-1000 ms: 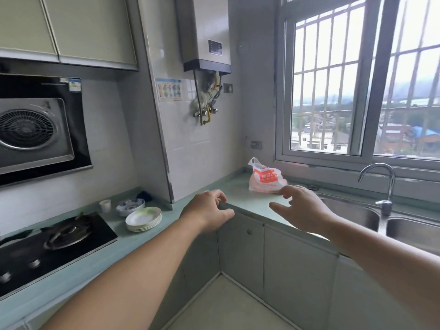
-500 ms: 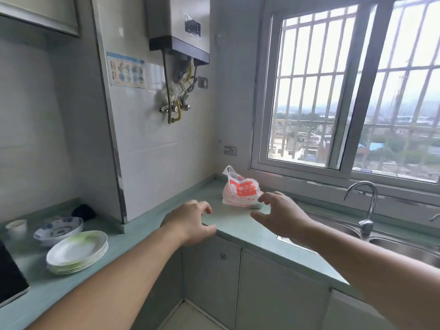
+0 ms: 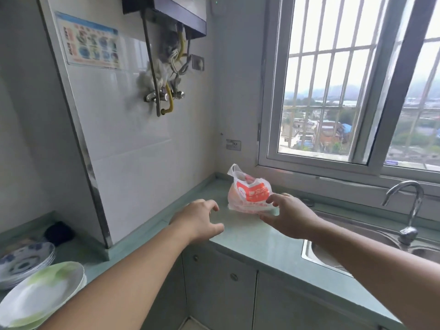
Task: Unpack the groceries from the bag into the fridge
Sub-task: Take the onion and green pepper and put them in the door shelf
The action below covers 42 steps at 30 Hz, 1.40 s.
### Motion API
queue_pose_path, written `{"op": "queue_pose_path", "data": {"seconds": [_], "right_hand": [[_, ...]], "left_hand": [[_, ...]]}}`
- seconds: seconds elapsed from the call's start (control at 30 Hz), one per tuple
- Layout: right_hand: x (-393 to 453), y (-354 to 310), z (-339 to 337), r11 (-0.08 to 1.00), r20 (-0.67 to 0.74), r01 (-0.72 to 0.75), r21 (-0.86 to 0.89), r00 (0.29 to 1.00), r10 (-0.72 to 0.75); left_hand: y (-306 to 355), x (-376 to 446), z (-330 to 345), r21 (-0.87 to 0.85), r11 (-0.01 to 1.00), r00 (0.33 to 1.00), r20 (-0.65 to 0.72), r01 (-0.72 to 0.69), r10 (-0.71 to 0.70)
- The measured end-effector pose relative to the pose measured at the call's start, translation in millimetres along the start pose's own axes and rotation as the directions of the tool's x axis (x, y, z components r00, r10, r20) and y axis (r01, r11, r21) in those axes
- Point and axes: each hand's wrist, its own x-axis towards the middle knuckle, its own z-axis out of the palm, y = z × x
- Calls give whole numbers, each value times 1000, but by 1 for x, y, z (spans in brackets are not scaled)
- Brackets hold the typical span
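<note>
A small white and orange plastic grocery bag (image 3: 248,192) sits on the pale green counter (image 3: 250,236) in the corner under the window. My right hand (image 3: 289,216) is stretched out with its fingers spread, its fingertips at the bag's right side, holding nothing. My left hand (image 3: 198,220) hovers over the counter a short way left of the bag, fingers curled loosely and apart, empty. No fridge is in view.
A steel sink (image 3: 352,246) with a curved tap (image 3: 409,210) lies right of the bag. Stacked plates (image 3: 40,291) and patterned bowls (image 3: 21,260) stand at the lower left. A water heater with pipes (image 3: 166,86) hangs on the wall. Cabinet doors (image 3: 221,289) run below the counter.
The view has come closer to the corner and turned right; the stove has left the frame. Both hands have reached nearer the bag, the right one now at its side.
</note>
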Motion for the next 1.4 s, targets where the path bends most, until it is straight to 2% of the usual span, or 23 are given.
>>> {"op": "queue_pose_path", "data": {"seconds": [0.13,0.5,0.93,1.17,1.3,1.4], "right_hand": [[65,36,18,997,60,-22,77,998,17],[221,134,32,989,128,-102,103,988,89],[355,185,58,976,84,-198,88,978,191],[442,188,110,949,86,-305,86,951,298],[480,182,141,944,76,-305,126,952,297],[505,179,160,954,64,-266,136,964,260]], "left_hand": [[3,67,15,38,999,1000,18,7,-8],[23,234,49,155,988,995,96,24,-39],[14,410,90,62,995,986,151,-79,69],[-12,518,141,-72,982,951,245,-177,190],[-19,558,173,-135,970,934,272,-202,232],[-31,576,200,-106,976,915,341,-192,217]]}}
